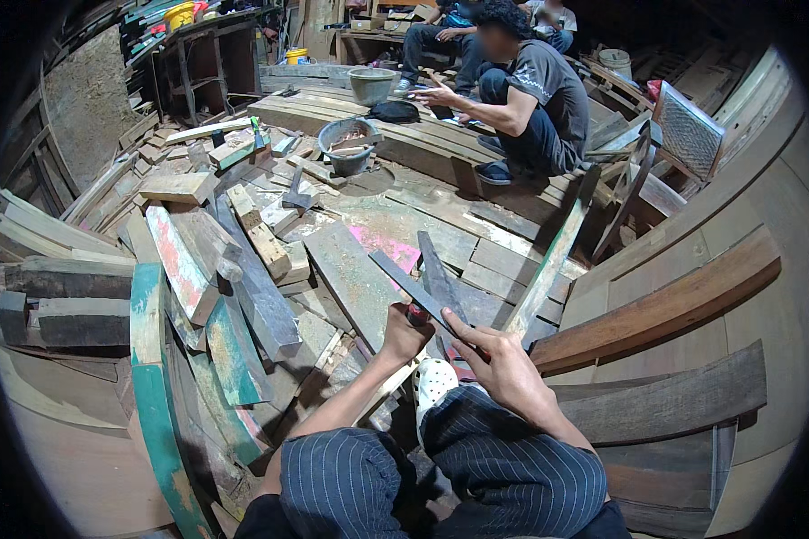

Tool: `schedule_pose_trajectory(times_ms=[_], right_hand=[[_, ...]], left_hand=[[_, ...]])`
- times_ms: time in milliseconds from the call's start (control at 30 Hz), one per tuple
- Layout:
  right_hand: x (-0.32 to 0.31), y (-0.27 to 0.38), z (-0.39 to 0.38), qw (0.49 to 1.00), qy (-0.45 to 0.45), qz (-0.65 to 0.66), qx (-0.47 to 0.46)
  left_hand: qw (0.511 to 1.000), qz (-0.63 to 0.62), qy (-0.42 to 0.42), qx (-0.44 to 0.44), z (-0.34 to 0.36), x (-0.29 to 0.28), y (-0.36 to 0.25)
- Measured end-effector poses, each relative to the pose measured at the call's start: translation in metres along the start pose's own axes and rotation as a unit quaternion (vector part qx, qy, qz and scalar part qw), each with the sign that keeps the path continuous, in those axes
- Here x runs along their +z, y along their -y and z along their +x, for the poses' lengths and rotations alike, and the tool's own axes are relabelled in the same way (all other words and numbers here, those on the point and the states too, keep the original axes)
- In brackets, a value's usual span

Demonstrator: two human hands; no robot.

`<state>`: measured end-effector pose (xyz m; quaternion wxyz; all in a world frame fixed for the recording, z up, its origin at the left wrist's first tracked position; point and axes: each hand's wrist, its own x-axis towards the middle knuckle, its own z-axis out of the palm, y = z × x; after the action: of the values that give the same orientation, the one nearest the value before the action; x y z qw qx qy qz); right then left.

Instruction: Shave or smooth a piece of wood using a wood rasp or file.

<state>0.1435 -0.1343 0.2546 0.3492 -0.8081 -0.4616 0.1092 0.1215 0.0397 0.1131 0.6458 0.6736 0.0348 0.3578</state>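
A long, flat grey metal strip (406, 280), possibly a file, slants from my right hand toward the far left. My right hand (510, 370) pinches its near end, the index finger stretched along it. My left hand (404, 339) is closed in a fist around a red and dark handle (418, 314), just under the strip; what the handle belongs to is hidden. Beyond the strip lies a dark, narrow board (436, 272). A wide, dusty plank (343, 269) lies to the left, beside a pink sheet (388, 248) strewn with sawdust.
Wood offcuts, some with green paint (234, 346), pile up on the left near a hatchet (297, 192). A grey bucket (351, 162) stands beyond. One person (548, 103) squats at the far right; others sit behind. Curved timbers (665, 301) lie at my right.
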Motion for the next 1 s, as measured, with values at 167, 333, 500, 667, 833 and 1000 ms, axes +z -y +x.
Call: schedule_pose_trajectory(times_ms=[167, 333, 500, 667, 833, 1000], right_hand=[[0.006, -0.005, -0.001, 0.999, -0.021, 0.03, -0.016], [0.007, -0.007, -0.001, 0.999, -0.019, 0.029, -0.005], [0.005, -0.004, -0.002, 1.0, 0.013, 0.011, 0.02], [0.006, -0.005, -0.002, 1.0, 0.011, -0.003, 0.01], [0.006, -0.006, -0.002, 1.0, 0.009, 0.0, 0.016], [0.011, -0.012, -0.003, 1.0, -0.005, -0.006, -0.002]], left_hand=[[1.0, 0.002, 0.001, 0.007, -0.002, -0.001, 0.001], [1.0, 0.005, 0.01, 0.013, -0.002, -0.003, 0.004], [0.999, 0.01, 0.013, 0.034, -0.001, -0.002, 0.0], [1.0, -0.006, -0.002, -0.001, -0.002, -0.002, 0.0], [1.0, 0.002, -0.004, -0.008, -0.003, -0.002, -0.002], [1.0, -0.003, -0.012, 0.027, -0.001, -0.001, 0.006]])
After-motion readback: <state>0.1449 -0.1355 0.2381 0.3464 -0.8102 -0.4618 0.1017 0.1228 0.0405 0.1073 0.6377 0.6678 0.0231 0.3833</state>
